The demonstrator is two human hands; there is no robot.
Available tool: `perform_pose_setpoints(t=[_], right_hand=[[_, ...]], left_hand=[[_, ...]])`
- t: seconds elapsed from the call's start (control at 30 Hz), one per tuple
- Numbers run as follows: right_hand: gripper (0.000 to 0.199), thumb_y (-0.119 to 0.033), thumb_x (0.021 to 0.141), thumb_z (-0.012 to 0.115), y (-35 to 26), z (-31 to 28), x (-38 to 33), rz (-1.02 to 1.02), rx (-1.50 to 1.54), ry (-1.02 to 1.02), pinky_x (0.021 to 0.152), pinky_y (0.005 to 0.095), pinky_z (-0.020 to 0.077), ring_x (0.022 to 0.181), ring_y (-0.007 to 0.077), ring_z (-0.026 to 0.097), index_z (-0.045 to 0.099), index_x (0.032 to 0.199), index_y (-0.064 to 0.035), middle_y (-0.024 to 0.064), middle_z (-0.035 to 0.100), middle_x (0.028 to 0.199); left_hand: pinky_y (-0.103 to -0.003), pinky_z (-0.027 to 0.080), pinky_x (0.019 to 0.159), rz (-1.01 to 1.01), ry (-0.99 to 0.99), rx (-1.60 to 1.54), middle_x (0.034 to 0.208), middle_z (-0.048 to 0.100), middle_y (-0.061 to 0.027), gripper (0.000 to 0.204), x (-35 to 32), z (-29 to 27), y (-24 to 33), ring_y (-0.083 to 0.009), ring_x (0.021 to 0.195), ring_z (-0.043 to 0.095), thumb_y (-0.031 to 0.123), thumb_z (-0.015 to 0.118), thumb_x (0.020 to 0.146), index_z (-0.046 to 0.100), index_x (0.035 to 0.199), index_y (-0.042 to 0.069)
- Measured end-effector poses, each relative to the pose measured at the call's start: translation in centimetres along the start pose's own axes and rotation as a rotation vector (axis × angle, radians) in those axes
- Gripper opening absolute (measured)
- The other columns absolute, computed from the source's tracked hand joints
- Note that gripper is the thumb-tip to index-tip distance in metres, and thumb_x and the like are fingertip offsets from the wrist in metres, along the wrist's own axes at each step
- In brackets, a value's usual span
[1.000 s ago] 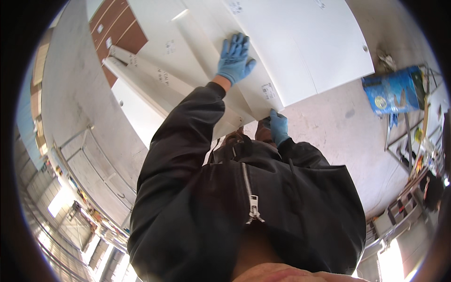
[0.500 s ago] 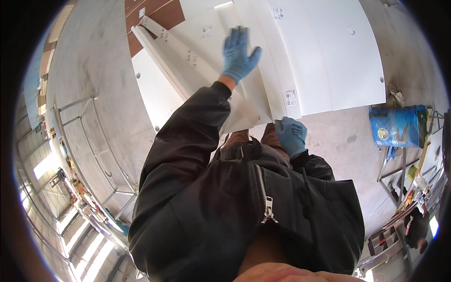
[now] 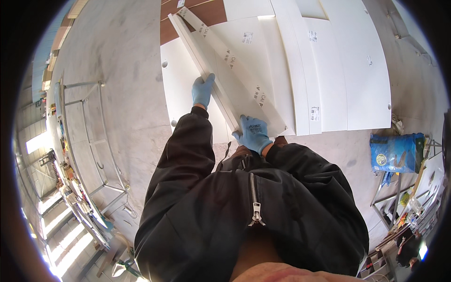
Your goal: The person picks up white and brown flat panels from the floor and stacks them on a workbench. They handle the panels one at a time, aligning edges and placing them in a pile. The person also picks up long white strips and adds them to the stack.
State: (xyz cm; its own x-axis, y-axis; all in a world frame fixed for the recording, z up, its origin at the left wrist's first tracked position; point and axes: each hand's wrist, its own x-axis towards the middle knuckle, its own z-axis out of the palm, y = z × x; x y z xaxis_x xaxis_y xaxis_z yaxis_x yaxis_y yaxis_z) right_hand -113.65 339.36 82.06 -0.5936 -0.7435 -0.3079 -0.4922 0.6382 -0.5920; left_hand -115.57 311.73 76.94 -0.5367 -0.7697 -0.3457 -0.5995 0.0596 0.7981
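Note:
A long narrow stack of white boards (image 3: 190, 47) lies aslant over wider white panels. My left hand (image 3: 203, 90), in a blue glove, grips its left edge about halfway along, with the thumb on top. At the near end of the same boards, my gloved right hand (image 3: 253, 133) is closed on the corner, its fingertips partly hidden. Beside the boards, on their right, runs a printed white strip (image 3: 229, 60). A wide white panel (image 3: 268, 56) lies to the right of that.
More white panels (image 3: 359, 70) with small labels extend to the right, and brown panels (image 3: 211, 11) lie at the far end. A metal frame rack (image 3: 101, 127) stands on the left floor. On the right, a blue printed bag (image 3: 394, 152) rests on a metal stand beside a cluttered bench.
My left hand has come down from over the panels onto the boards' left edge. My right hand has moved left from the panels' near edge to the boards' near end. The view has shifted.

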Motion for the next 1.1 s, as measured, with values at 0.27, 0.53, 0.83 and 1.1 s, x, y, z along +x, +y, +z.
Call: perform_pose_setpoints(t=[0.27, 0.53, 0.83, 1.1], right_hand=[[0.041, -0.043, 0.091, 0.069, 0.1, 1.0, 0.7, -0.020, 0.111, -0.022, 0.082, 0.0518, 0.0533, 0.092, 0.0425, 0.068, 0.066, 0.097, -0.0026, 0.0224, 0.071, 0.097], [0.035, -0.038, 0.097, 0.059, 0.5, 2.8, 1.3, 0.257, 0.134, 0.113, 0.082, 0.0544, 0.0534, 0.090, 0.0444, 0.069, 0.064, 0.101, -0.0034, 0.0206, 0.072, 0.093], [0.034, -0.034, 0.101, 0.056, 0.9, 0.6, 0.8, 0.167, 0.323, 0.364, 0.074, 0.0525, 0.0517, 0.084, 0.0443, 0.068, 0.066, 0.092, -0.0031, 0.0227, 0.070, 0.088], [0.029, -0.027, 0.098, 0.065, 6.2, -5.9, -6.7, 0.259, 0.697, 0.550, 0.070, 0.0401, 0.0531, 0.073, 0.0289, 0.067, 0.073, 0.102, 0.0002, 0.0148, 0.070, 0.078]], left_hand=[[-0.033, 0.043, 0.057, -0.015, -0.106, -0.170, 0.071, 0.057, -0.0002, 0.034, 2.7, -1.1, -3.6, -0.0127, 0.062, 0.049, 0.033, 0.072, 0.095, 0.066, 0.086, 0.001], [-0.033, 0.043, 0.056, -0.171, -0.087, -0.476, 0.073, 0.060, -0.0011, 0.025, 2.9, -1.2, -4.7, -0.0138, 0.061, 0.054, 0.026, 0.069, 0.096, 0.069, 0.089, 0.002], [-0.032, 0.051, 0.065, -0.137, 0.060, -0.494, 0.086, 0.070, -0.0069, 0.026, 2.3, -0.3, -4.0, -0.0176, 0.071, 0.064, 0.021, 0.073, 0.095, 0.072, 0.103, -0.003], [-0.030, 0.054, 0.065, 0.013, 0.070, -0.781, 0.090, 0.070, -0.0060, 0.023, -0.6, -0.6, 2.4, -0.0172, 0.073, 0.066, 0.020, 0.072, 0.098, 0.069, 0.104, -0.002]])
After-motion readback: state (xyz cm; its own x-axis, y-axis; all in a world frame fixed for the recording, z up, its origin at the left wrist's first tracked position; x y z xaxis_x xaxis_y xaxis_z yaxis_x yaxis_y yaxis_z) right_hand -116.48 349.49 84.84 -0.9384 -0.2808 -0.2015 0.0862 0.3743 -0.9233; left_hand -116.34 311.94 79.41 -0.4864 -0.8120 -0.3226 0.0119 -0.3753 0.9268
